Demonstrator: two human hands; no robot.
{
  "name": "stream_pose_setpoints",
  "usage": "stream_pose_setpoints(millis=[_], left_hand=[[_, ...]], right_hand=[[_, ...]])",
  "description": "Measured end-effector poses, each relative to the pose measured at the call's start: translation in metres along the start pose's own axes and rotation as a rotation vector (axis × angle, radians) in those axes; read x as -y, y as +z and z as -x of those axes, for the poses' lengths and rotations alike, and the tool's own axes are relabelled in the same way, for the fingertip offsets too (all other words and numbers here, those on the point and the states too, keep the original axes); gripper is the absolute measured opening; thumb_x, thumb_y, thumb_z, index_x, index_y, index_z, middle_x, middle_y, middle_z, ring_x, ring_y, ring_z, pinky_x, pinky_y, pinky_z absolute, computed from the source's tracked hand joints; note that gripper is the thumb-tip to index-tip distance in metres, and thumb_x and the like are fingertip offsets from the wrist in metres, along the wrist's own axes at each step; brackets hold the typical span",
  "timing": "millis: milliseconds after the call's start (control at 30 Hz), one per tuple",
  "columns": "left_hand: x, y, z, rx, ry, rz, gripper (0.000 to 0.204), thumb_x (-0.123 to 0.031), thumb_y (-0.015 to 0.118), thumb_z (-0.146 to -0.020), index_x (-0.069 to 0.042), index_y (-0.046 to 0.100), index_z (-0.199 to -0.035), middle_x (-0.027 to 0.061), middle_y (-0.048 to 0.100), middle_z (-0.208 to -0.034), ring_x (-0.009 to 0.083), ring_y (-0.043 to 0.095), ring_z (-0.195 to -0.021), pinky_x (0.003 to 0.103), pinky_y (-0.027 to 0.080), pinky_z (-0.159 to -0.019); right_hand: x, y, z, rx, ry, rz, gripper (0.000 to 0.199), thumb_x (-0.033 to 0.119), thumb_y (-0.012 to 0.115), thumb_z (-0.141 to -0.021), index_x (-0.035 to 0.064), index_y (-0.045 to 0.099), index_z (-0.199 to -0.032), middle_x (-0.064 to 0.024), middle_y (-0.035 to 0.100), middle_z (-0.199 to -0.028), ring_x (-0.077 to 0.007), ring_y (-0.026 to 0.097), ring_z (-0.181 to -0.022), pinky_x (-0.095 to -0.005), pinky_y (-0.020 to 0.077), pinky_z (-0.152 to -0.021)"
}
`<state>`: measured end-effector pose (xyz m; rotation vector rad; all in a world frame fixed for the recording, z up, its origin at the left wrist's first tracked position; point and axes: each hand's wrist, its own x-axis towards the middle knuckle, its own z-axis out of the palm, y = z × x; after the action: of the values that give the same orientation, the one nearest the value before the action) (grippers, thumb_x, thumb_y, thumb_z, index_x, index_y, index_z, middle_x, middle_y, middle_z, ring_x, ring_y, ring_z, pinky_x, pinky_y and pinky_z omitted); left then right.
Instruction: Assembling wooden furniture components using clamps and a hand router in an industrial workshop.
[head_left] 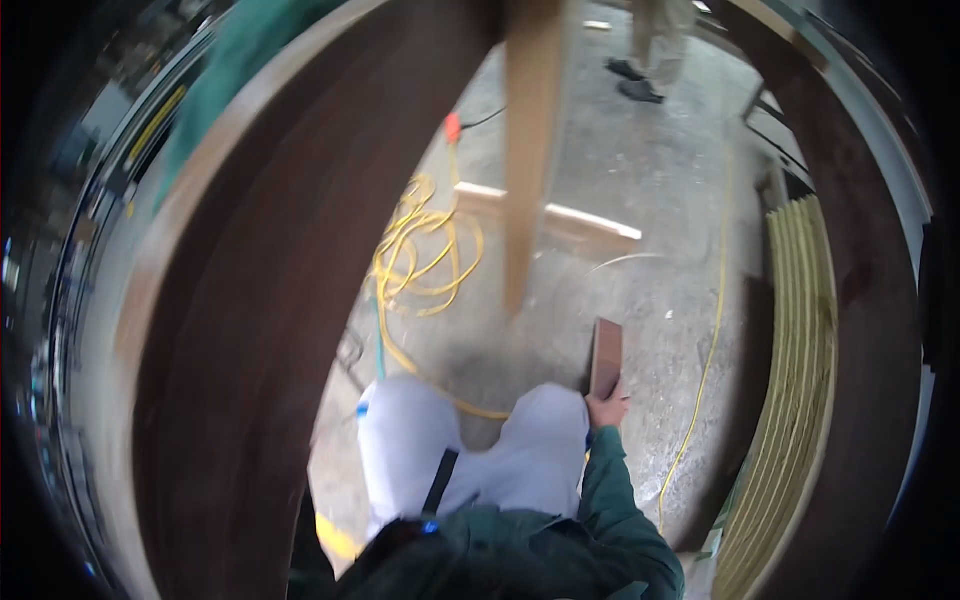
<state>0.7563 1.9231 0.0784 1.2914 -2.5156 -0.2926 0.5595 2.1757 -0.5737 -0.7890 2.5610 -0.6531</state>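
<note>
My right hand [607, 409] grips the lower end of a small flat brown wooden piece [605, 355], held upright beside my right knee. My knees in pale grey trousers [470, 450] point at the concrete floor [640, 330]. A green sleeve [235, 70] runs up along the pale edge of a big dark brown panel [250, 320] at the left. My left hand does not show. A pale wooden post [530, 150] stands blurred in front of me.
A coiled yellow cord [420, 255] lies on the floor, with a pale plank [570, 222] behind it. Stacked pale ribbed strips [790, 380] and another dark panel [875, 300] stand at the right. Another person's legs [652, 50] are at the top.
</note>
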Motion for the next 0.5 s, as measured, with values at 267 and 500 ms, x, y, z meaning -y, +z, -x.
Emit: stream_pose_setpoints(millis=[267, 500], left_hand=[[0.069, 0.039, -0.021, 0.068, 0.084, 0.859, 0.041, -0.045, 0.051, -0.087, -0.007, 0.063, -0.099, 0.0066, 0.064, -0.081, 0.0163, 0.06, -0.071, 0.03, 0.048, -0.07], [0.212, 0.128, 0.161, -0.157, 0.244, 0.663, 0.06, -0.041, 0.053, -0.09, -0.004, 0.037, -0.135, 0.011, 0.05, -0.126, 0.0175, 0.049, -0.112, 0.03, 0.038, -0.097]], right_hand=[[0.1, -0.079, 0.023, -0.24, -0.366, 0.213, 0.077, 0.031, 0.068, -0.061, 0.0097, 0.042, -0.13, -0.0211, 0.046, -0.103, -0.0389, 0.048, -0.093, -0.0457, 0.0413, -0.081], [0.084, -0.038, -0.022, -0.261, -0.662, 0.594, 0.065, 0.042, 0.064, -0.067, 0.0056, 0.05, -0.119, -0.0211, 0.048, -0.109, -0.04, 0.05, -0.095, -0.0444, 0.0429, -0.083]])
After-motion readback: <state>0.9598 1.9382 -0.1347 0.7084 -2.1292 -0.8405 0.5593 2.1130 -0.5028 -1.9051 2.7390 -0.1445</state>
